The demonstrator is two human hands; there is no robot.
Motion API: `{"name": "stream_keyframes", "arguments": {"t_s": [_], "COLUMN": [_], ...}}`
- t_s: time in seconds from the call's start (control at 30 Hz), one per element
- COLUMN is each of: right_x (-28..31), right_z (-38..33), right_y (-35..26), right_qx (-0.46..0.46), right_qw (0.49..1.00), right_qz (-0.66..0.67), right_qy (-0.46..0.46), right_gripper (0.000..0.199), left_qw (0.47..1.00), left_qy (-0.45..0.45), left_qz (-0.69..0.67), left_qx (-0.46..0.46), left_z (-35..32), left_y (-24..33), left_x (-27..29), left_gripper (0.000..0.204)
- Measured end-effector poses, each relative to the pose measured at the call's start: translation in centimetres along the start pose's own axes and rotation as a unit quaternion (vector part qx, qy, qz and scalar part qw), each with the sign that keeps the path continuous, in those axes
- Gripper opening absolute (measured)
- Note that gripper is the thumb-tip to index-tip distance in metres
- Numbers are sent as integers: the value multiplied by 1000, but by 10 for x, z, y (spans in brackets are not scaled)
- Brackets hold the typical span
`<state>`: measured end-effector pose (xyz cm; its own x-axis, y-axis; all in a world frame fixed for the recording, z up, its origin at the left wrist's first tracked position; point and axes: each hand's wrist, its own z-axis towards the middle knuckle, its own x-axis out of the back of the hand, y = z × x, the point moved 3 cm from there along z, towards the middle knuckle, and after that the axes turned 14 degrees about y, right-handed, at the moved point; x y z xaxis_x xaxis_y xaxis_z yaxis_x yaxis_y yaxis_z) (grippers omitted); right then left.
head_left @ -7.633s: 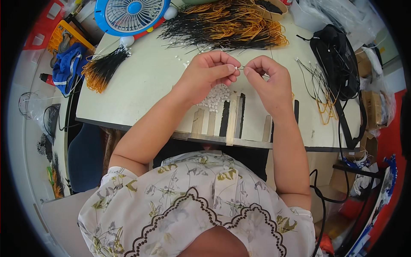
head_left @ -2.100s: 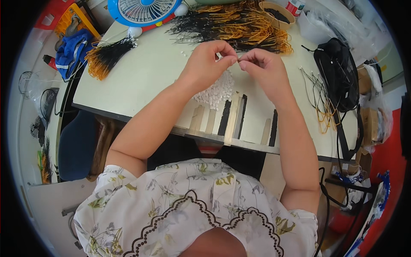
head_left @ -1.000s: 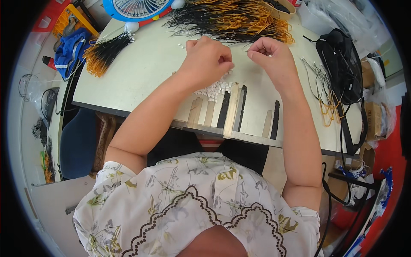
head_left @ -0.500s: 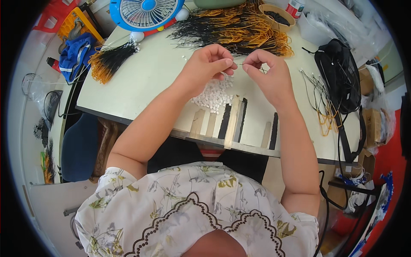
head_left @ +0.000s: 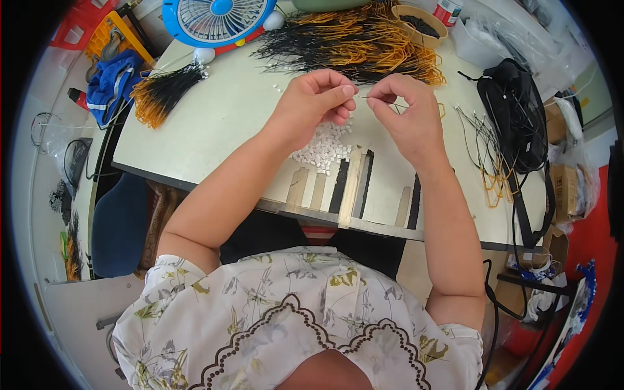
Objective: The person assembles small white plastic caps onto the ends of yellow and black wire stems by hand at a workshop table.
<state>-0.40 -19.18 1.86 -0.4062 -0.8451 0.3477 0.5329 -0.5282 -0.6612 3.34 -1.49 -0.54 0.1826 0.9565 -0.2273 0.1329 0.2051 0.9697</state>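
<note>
Above the table, my left hand [head_left: 311, 107] has thumb and forefinger pinched together; whatever lies between them is too small to make out. Facing it, my right hand [head_left: 411, 117] pinches a thin dark wire [head_left: 399, 106], whose tip points at the left fingertips across a small gap. Under and beside my left hand lies a heap of tiny white plastic pieces [head_left: 323, 151]. Beyond both hands is a large pile of black and orange wires [head_left: 364, 42]. A smaller wire bundle [head_left: 166, 94] with white ends lies at the left.
Strips of wood and black material [head_left: 339, 186] are fixed at the table's near edge. On the right lie loose wires [head_left: 497, 175] and a black bag [head_left: 513, 117]. A blue fan [head_left: 221, 23], a bowl of dark bits [head_left: 421, 27] and a white tub [head_left: 478, 45] stand at the back.
Both hands stay nearly in place. The wire in my right fingers now shows more plainly, its tip pointing toward my left fingertips. The view has shifted slightly.
</note>
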Motion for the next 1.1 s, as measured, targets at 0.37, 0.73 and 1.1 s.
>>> {"name": "stream_keyframes", "arguments": {"t_s": [0.37,0.73,1.1], "right_x": [0,-1,-2], "right_z": [0,-2,-2], "right_y": [-3,-7,-8], "right_qx": [64,93,126], "right_qw": [997,992,990], "right_qz": [-39,-80,-56], "right_qy": [19,8,15], "right_gripper": [9,10,11], "left_qw": [1000,1000,998], "left_qy": [-17,-16,-5], "left_qz": [-14,17,-3], "left_qx": [-9,-12,56], "left_z": [-2,-3,-1], "left_y": [2,0,3], "left_x": [-2,-2,0], "left_gripper": [13,12,11]}}
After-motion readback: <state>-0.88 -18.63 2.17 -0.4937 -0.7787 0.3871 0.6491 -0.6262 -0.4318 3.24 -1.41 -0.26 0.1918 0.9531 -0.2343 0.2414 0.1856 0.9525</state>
